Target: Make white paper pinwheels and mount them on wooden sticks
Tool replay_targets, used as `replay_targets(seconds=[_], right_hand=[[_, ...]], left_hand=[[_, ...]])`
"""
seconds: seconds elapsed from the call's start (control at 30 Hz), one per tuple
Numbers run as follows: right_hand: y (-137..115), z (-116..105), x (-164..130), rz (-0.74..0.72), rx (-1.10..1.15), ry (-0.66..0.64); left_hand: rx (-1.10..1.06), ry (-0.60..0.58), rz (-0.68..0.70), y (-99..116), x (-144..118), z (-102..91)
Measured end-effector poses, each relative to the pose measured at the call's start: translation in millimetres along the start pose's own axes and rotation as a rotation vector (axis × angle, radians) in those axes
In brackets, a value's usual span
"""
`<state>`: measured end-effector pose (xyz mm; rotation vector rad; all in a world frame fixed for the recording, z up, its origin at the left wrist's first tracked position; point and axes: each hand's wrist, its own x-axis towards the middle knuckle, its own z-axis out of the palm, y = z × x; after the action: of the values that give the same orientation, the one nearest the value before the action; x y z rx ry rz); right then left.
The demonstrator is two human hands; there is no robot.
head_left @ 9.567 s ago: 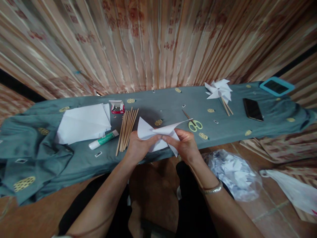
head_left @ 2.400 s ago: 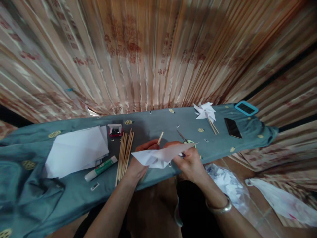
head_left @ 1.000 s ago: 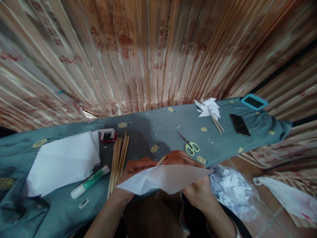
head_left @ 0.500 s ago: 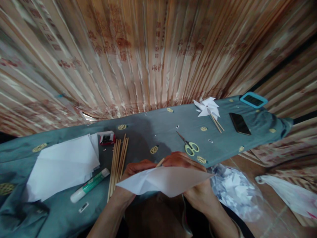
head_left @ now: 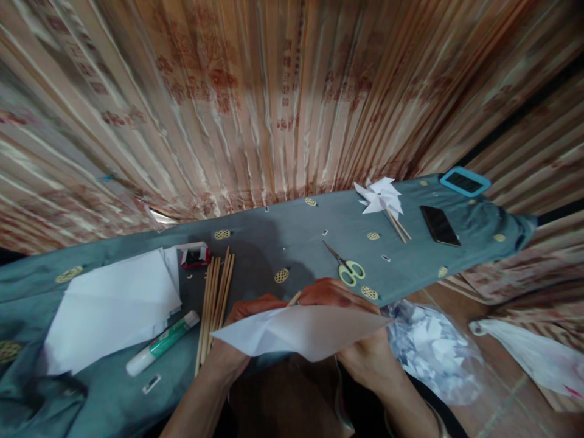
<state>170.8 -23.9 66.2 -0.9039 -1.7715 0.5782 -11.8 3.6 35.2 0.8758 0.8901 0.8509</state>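
Note:
A creased, curved piece of white paper [head_left: 314, 328] is held low in front of me between both hands. My left hand [head_left: 230, 356] is closed on its left part, fingers curled behind it. My right hand [head_left: 335, 293] grips the right part, its fingers bent over the far side. Between the hands, the tip of a wooden stick [head_left: 294, 298] pokes up behind the paper; the rest of it is hidden, and I cannot tell which hand has it. Just beyond the right hand lie scissors [head_left: 350, 272] with pale green handles. Several wooden sticks [head_left: 214, 304] lie beside my left wrist.
On the grey-green cloth [head_left: 255, 267] are a paper stack [head_left: 114, 310], a glue stick [head_left: 163, 344], a small red box [head_left: 195, 255], white paper pinwheels [head_left: 379, 196] on sticks, a phone [head_left: 439, 225] and a blue-framed device [head_left: 465, 181]. A clear bag of paper pieces [head_left: 433, 353] sits lower right.
The view has shifted very slightly, so the table things appear a little further left. Both hands keep their hold on the paper, with almost no movement.

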Motion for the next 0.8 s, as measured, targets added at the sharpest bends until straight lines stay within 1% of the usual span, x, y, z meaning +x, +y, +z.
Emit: replay_targets(seconds=[0.1, 0.2, 0.37, 0.53, 0.7, 0.8], right_hand=[[0.4, 0.1, -0.1, 0.020, -0.006, 0.012], [0.6, 0.3, -0.7, 0.050, 0.005, -0.005], [-0.4, 0.0, -0.3, 0.029, -0.005, -0.007], [-1.2, 0.4, 1.1, 0.032, -0.010, -0.007], [-1.9, 0.5, 1.7, 0.041, -0.001, -0.027], [-1.7, 0.6, 1.0, 0.048, 0.005, -0.021]], left_hand=[[-0.006, 0.015, -0.001, 2.6, 0.2, 1.9], [-0.001, 0.009, -0.013, 4.4, 0.1, 3.1], [0.000, -0.022, -0.019, 1.9, -0.1, 2.1], [0.029, 0.007, -0.001, 1.5, -0.8, 1.5], [0.034, -0.021, -0.007, 3.3, -1.5, 1.8], [0.029, 0.006, 0.004, -0.2, -1.8, 0.0]])
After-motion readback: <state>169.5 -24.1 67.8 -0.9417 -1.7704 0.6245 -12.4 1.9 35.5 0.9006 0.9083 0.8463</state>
